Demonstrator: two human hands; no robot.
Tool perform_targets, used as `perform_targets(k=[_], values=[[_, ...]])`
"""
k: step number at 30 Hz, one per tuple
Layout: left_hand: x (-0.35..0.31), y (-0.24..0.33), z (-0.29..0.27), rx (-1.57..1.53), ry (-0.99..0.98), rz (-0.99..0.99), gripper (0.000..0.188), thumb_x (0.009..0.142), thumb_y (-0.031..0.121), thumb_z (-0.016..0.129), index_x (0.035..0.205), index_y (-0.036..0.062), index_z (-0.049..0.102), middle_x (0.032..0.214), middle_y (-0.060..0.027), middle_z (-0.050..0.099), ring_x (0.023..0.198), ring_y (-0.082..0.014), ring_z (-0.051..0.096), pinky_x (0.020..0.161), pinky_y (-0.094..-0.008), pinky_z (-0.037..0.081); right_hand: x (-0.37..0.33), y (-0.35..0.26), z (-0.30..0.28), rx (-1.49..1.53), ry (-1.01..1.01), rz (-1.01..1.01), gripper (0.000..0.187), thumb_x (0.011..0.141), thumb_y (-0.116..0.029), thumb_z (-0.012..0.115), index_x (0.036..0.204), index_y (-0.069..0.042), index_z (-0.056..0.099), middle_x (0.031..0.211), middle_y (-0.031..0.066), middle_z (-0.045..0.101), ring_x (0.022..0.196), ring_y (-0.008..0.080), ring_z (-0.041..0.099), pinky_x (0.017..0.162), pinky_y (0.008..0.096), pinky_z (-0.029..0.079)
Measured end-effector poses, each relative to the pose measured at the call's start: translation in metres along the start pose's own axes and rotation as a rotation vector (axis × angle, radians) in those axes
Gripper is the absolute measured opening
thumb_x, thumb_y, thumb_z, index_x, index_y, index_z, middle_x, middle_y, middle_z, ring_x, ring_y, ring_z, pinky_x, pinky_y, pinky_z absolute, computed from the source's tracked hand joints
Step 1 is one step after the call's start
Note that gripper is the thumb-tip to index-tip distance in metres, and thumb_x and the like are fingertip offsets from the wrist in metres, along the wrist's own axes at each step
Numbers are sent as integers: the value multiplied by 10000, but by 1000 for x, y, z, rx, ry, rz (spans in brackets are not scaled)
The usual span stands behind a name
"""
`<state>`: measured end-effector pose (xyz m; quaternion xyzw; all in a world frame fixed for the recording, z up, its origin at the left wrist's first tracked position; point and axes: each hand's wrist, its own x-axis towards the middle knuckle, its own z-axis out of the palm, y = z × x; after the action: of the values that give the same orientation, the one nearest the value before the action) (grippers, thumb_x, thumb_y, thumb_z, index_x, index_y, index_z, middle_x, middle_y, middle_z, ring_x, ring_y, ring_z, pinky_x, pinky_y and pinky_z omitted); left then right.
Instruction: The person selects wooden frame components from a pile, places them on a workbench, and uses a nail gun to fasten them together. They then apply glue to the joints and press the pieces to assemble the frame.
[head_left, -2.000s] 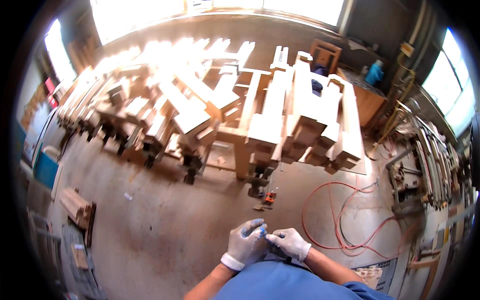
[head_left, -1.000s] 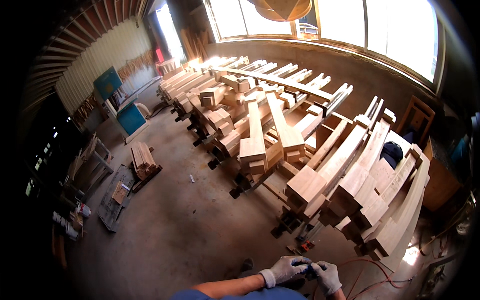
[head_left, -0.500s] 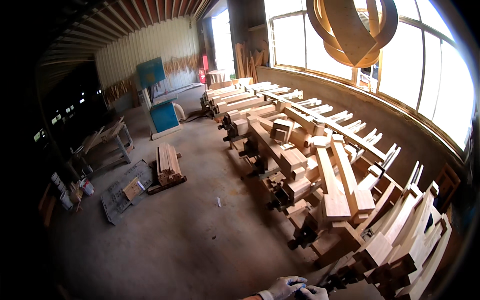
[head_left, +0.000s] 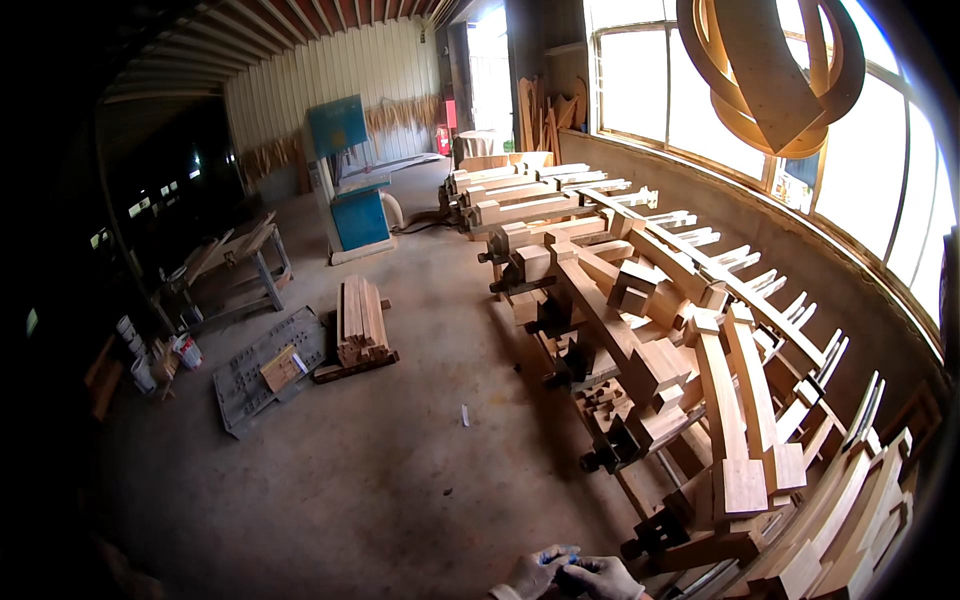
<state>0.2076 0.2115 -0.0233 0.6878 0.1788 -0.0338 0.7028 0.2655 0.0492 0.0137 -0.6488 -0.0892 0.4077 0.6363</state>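
Both my hands wear pale work gloves and meet at the lower edge of the view. My left hand (head_left: pixel 535 574) has its fingers bent and pressed in toward the right one. My right hand (head_left: pixel 606 578) is closed too, fingertips touching the left. A small dark and bluish patch shows between them; whether it is a held thing or part of the gloves I cannot make out. Just right of the hands stands a long rack with black clamps (head_left: pixel 655 535), loaded with squared timber beams (head_left: pixel 745 487).
A stack of wood strips (head_left: pixel 362 318) sits on the floor at left, beside a grey perforated panel (head_left: pixel 262 385) with a small board on it. Farther back stand a blue machine (head_left: pixel 360 218) and a workbench (head_left: pixel 262 262). Curved wooden pieces (head_left: pixel 775 90) hang at upper right by the windows.
The view has swung left, so the rack and floor items sit farther right in it. My hands stay together, and more of the right hand shows.
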Motion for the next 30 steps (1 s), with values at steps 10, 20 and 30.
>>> perform_targets(k=[10,20,30], values=[[106,8,-61,-177,31,-135,334,1071,235,539,1248,7,707,1110,-42,740,948,-124,670,894,-263,515,122,-104,-23,-99,-160,115,368,1024,-342,668,1212,-38,754,937,9,754,809,67,665,719,231,548],[227,59,-139,-273,-134,-131,325,1028,172,630,1270,-40,678,1152,-82,730,1036,-130,676,960,-271,521,240,-137,-7,-70,4,90,371,1004,-350,691,1181,-32,761,947,16,751,784,82,643,740,252,551],[347,118,-224,-276,-286,-219,340,991,112,665,1281,-66,656,1123,-119,740,986,-171,712,899,-287,567,312,-242,7,-291,325,-24,266,982,-250,732,1019,12,752,852,42,733,814,92,658,743,272,548]])
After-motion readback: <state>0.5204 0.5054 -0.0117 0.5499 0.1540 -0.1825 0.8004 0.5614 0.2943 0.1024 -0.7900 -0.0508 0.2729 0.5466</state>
